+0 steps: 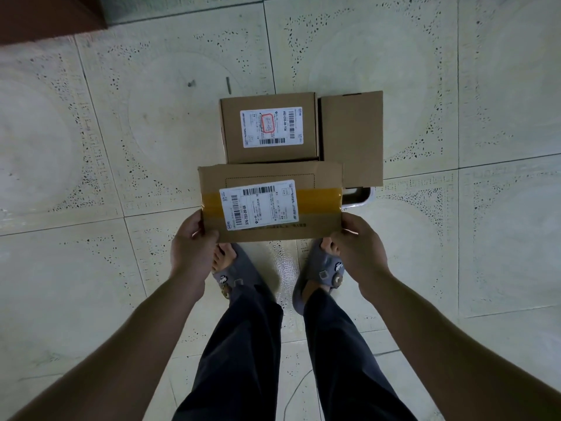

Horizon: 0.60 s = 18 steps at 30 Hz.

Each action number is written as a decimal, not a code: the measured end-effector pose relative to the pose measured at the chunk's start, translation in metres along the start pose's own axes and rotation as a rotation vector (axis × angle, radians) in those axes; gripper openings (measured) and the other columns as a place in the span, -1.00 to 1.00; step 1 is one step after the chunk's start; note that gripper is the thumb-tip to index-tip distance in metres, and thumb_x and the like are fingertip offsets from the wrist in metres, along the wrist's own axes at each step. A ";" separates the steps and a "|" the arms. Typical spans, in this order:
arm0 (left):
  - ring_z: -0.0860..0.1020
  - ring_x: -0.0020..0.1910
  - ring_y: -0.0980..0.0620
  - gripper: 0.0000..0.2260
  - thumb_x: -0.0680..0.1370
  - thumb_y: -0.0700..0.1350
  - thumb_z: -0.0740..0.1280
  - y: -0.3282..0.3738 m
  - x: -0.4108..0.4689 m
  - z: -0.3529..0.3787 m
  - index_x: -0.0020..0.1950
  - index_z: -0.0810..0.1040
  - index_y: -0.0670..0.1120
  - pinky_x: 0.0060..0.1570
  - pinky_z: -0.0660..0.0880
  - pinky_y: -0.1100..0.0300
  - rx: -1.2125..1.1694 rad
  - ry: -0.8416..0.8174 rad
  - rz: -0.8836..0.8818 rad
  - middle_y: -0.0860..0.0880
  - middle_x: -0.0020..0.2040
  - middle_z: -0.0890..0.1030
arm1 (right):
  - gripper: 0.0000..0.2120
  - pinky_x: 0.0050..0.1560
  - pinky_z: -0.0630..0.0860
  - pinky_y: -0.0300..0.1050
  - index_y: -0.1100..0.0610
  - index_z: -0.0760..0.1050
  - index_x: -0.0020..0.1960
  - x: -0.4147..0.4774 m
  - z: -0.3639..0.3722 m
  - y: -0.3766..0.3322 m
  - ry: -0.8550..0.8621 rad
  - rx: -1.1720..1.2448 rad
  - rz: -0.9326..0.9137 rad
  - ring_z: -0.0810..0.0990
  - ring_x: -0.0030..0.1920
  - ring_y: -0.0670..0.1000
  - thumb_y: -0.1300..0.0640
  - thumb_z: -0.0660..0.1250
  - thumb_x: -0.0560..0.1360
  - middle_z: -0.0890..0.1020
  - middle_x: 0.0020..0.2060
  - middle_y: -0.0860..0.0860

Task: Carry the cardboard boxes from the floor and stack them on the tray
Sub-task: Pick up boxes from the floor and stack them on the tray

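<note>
Left hand [189, 250] and right hand [358, 249] each grip a short end of the taped box [273, 205], centre frame, long axis left-right, label up | above it: labelled box [270, 129], plain box [352, 138] side by side over tray [361, 198]

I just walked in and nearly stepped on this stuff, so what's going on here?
A person is standing on a tiled floor, holding a taped cardboard box by its ends, left hand on one side and right hand on the other. Just beyond it, a labelled box and a plain box sit side by side on a tray, of which only a corner shows. The held box is not yet set down.
</note>
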<state>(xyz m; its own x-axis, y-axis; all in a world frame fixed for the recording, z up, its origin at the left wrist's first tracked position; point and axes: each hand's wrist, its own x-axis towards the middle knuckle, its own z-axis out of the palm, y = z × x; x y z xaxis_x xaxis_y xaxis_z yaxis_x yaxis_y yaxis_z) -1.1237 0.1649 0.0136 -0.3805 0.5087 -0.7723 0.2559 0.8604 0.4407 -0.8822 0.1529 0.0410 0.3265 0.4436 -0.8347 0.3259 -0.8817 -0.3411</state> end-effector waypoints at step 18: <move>0.53 -0.01 0.22 -0.68 0.56 -0.21 0.24 -0.006 -0.008 0.001 0.26 0.51 0.08 -0.19 0.43 0.31 0.009 0.018 -0.017 0.21 -0.02 0.58 | -0.77 0.10 0.59 0.06 -0.01 0.49 0.19 0.003 -0.001 0.000 -0.061 -0.038 -0.043 0.59 0.02 0.03 0.15 0.17 0.59 0.61 0.05 -0.08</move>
<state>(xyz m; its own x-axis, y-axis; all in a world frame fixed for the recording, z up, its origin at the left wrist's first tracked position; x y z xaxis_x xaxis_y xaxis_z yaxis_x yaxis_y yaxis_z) -1.1213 0.1556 0.0165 -0.4011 0.4944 -0.7712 0.2573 0.8688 0.4231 -0.8799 0.1541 0.0391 0.2574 0.4696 -0.8445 0.3727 -0.8546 -0.3616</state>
